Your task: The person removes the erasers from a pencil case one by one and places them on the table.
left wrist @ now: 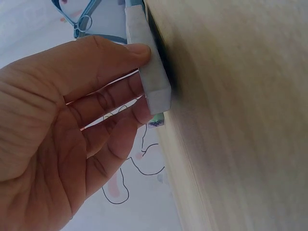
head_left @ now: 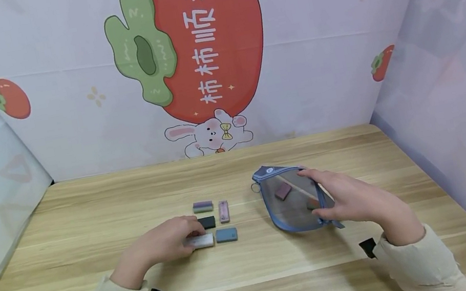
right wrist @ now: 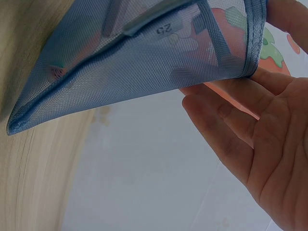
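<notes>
In the head view, my left hand (head_left: 176, 236) pinches a white eraser (head_left: 203, 241) low at the wood table. The left wrist view shows the thumb on one face of the white eraser (left wrist: 151, 72) and fingertips on the other. Beside it lie a black eraser (head_left: 207, 222) and a blue one (head_left: 227, 235). My right hand (head_left: 354, 194) grips the side edge of a blue mesh zipper pouch (head_left: 289, 213), thumb and fingers on either side of it. Through the mesh show a dark red block (head_left: 283, 190) and another small piece near the hand.
A purple-grey striped eraser (head_left: 202, 206) and an upright-lying pink one (head_left: 224, 211) sit just behind the black one. The wooden table (head_left: 240, 290) ends at a printed back cloth (head_left: 85, 130), with cloth walls on both sides.
</notes>
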Demonstrator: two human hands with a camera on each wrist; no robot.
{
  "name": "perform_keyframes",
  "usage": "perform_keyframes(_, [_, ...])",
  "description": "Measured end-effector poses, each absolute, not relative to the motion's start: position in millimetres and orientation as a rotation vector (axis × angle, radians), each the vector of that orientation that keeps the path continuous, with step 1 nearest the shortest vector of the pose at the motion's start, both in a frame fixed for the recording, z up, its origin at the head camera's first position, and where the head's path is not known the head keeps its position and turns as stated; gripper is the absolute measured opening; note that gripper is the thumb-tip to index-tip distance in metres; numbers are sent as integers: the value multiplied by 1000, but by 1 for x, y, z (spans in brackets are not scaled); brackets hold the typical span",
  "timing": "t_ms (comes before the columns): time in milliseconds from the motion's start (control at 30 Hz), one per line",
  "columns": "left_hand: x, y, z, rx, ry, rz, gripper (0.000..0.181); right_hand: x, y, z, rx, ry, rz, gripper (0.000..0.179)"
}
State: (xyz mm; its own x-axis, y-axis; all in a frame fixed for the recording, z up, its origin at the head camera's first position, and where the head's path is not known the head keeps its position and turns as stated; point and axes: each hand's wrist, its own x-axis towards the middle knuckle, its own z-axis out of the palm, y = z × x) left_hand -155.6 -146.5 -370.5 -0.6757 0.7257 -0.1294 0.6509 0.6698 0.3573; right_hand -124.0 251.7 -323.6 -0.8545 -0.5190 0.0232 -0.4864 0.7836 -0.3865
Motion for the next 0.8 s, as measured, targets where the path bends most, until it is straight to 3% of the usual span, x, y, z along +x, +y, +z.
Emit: perform_keyframes(800, [-155,-149,-375,1149,2670,380,25,-125,253,-324,-817,2872,-562,81])
